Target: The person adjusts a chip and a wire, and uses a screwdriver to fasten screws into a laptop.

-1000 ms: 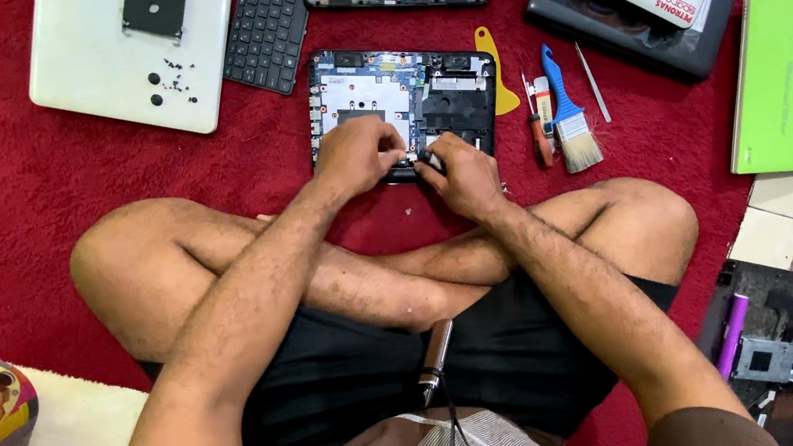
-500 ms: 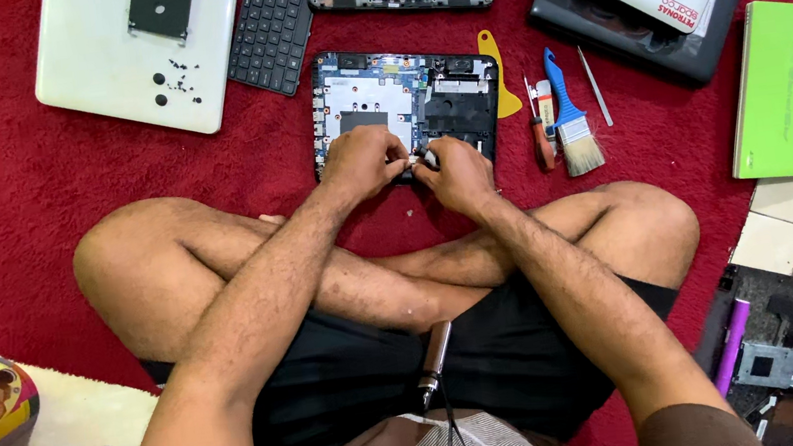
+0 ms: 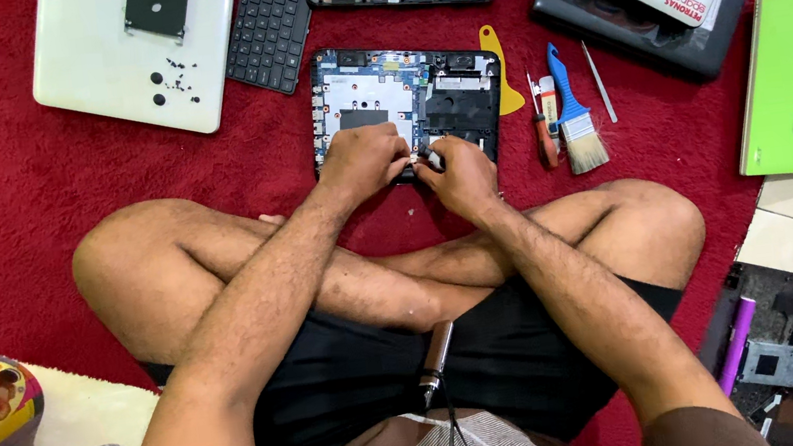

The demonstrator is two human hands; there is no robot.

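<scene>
a deep red carpet [image 3: 29, 187] covers most of the floor; pale floor tiles [image 3: 781, 236] show at the right edge, a cream mat [image 3: 77, 413] lower left, under even light.

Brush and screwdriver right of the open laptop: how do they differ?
The brush has a blue handle and pale bristles; the screwdriver is thinner, with a red handle. The brush is wider. Both lie lengthwise on the red rug, side by side, in neither hand.
</scene>
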